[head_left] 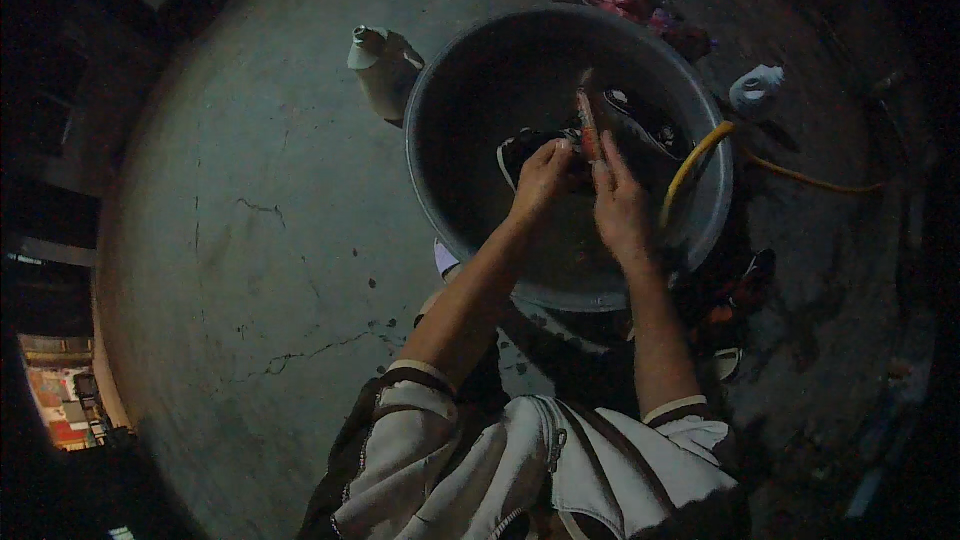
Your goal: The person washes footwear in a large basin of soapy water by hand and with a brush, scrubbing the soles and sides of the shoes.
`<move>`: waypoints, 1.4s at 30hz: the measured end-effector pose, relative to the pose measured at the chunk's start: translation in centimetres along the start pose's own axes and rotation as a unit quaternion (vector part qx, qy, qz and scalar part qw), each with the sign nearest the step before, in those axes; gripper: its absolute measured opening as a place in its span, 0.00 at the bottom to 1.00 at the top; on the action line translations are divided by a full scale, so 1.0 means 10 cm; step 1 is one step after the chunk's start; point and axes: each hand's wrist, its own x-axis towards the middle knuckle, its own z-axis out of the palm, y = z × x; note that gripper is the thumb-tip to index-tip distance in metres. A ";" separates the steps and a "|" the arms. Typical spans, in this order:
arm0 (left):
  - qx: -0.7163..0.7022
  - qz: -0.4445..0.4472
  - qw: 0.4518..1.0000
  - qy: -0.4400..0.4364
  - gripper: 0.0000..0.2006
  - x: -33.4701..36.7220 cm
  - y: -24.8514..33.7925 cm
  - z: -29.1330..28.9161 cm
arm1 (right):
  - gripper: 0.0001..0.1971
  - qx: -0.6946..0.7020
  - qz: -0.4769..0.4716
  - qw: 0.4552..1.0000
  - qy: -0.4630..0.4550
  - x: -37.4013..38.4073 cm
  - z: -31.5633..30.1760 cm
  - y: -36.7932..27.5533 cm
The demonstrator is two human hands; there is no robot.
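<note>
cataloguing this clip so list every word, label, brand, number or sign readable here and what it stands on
No text is readable.
Red-orange tool at the right hand: pale marks, too small and blurred.
Dark shoe right of it: light marks, too blurred.
White container: no legible label.

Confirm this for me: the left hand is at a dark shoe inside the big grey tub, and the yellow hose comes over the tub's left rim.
Not quite: in the head view the yellow hose comes over the right rim of the big grey tub, not the left. The left hand is indeed at a dark shoe inside it.
</note>
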 end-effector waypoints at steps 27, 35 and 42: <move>0.115 0.019 0.990 -0.074 0.21 -0.25 0.53 -0.12 | 0.27 0.292 0.174 0.939 0.047 -0.08 -0.36 0.17; 0.006 -0.033 0.999 0.035 0.22 -0.11 0.47 -0.10 | 0.31 0.237 0.206 0.949 0.010 -0.17 -0.27 0.15; -0.233 -0.035 0.972 0.000 0.19 -0.23 0.56 -0.04 | 0.35 0.287 0.212 0.933 -0.042 -0.17 -0.05 0.26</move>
